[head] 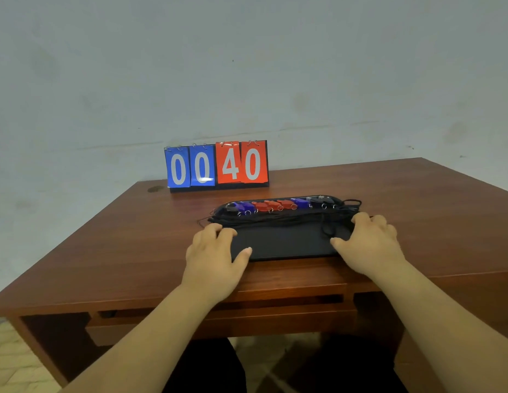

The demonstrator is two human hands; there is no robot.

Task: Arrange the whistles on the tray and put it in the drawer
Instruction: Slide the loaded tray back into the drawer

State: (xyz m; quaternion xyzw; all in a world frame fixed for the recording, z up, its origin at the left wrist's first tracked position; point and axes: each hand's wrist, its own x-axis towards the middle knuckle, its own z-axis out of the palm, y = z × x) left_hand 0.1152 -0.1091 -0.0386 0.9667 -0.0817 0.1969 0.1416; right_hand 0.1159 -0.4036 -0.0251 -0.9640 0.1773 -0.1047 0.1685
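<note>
A black oblong tray (286, 242) lies on the wooden desk (133, 236) near its front edge. Along the tray's far side several whistles (275, 206) sit in a row: black at both ends, blue inside those, red in the middle. Their black cords (284, 218) lie bunched across the tray. My left hand (216, 256) grips the tray's left end, thumb on top. My right hand (369, 245) grips the right end the same way. Below the desk's front edge the drawer (247, 310) shows its wooden front.
A flip scoreboard (217, 165) with blue 00 and red 40 stands at the back of the desk against the pale wall. A dark knot mark (155, 189) is on the wood to its left. My dark-clothed legs (204, 367) show under the desk.
</note>
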